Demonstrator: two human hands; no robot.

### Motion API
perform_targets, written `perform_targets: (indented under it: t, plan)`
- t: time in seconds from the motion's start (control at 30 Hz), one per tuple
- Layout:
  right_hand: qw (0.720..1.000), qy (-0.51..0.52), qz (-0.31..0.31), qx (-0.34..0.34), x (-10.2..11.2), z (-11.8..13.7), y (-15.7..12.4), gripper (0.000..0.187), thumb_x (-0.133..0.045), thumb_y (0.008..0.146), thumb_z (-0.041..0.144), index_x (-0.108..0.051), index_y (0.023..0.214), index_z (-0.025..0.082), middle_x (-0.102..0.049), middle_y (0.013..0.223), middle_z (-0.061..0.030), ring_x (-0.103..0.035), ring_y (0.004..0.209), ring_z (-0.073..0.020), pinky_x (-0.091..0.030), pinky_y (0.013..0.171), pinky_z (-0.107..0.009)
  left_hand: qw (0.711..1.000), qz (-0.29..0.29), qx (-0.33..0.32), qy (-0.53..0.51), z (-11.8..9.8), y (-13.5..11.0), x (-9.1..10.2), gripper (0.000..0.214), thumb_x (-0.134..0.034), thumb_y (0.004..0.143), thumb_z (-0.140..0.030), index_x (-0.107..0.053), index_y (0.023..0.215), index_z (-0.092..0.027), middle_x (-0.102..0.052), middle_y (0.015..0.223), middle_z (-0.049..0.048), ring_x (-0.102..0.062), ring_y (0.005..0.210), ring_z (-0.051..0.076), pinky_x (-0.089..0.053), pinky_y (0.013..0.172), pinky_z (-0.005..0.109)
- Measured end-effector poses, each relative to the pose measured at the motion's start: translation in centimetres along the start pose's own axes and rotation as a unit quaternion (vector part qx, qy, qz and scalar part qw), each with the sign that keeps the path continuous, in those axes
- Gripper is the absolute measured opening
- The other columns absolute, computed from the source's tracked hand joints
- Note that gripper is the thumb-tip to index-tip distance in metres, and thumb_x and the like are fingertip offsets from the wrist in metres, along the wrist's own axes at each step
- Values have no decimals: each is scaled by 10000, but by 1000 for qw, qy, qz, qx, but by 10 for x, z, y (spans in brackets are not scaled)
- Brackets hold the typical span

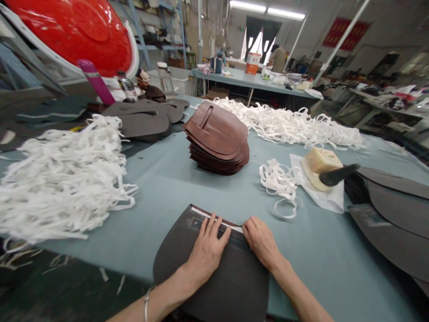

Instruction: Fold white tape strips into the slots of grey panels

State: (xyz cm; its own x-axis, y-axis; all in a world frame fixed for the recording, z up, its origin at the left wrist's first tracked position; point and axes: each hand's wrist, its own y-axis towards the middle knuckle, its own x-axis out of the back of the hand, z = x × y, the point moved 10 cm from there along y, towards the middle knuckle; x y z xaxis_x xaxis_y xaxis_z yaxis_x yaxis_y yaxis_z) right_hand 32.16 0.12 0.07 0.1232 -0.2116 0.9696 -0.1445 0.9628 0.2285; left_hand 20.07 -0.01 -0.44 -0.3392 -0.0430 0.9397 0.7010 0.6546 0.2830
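Observation:
A dark grey rounded panel (214,273) lies before me at the table's front edge, with a thin brown border showing along its straight far edge. A white strip (198,211) runs along that edge. Across the panel my left hand (208,248) lies flat, fingers spread, the tips pressing on the strip. At the far right corner my right hand (259,239) has its fingers drawn together on the strip's end; the fingertips' exact hold is partly hidden. Beyond both hands stands a stack of brown leather flaps (217,134).
White strips heap at left (63,179) and along the back (291,123). A small pile of strips (278,179) lies near a cream block (321,163) with a dark-handled tool (338,174). Grey panels (395,214) are stacked right. A purple bottle (97,82) stands back left.

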Motion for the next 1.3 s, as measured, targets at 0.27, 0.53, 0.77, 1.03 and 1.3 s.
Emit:
perform_targets:
  t: [0.27,0.53,0.77,1.03,1.3]
  plan:
    - [991,121,23,-54,-2,11,17,90,-484,886,182,-558,835,194,-582,837,-41,-530,796,-174,-391,712,-274,997,17,-63,-39,18,12,9,367,-413,910,-171,-500,1265,-210,-433,1374,140,-269,1374,296,-358,1054,547]
    - [966,216,53,-131,-12,-5,26,171,-452,887,215,-573,768,192,-609,696,-2,-552,626,-134,-398,589,-234,999,26,-28,-33,18,13,7,384,-406,881,-134,-493,1252,-182,-446,1365,144,-266,1374,301,-310,1079,549]
    - [951,286,61,-105,-5,-4,27,172,-486,855,172,-654,830,198,-636,801,-21,-594,743,-145,-445,700,-258,999,37,15,-35,19,17,7,445,-357,891,-197,-398,1325,-107,-474,1343,160,-256,1379,286,-248,1111,506]
    - [971,236,10,-30,-1,14,20,218,-426,907,132,-634,862,179,-576,826,-49,-536,801,-164,-442,726,-269,997,53,31,-48,19,18,5,539,-394,832,-137,-359,1370,-151,-467,1325,148,-261,1370,294,-245,1103,506]
    - [996,39,2,80,-1,46,10,234,-385,928,115,-618,917,135,-570,859,-89,-448,807,-209,-418,743,-330,998,46,27,-36,14,19,8,460,-410,832,-120,-466,1288,-132,-485,1322,139,-315,1340,289,-265,1101,458]
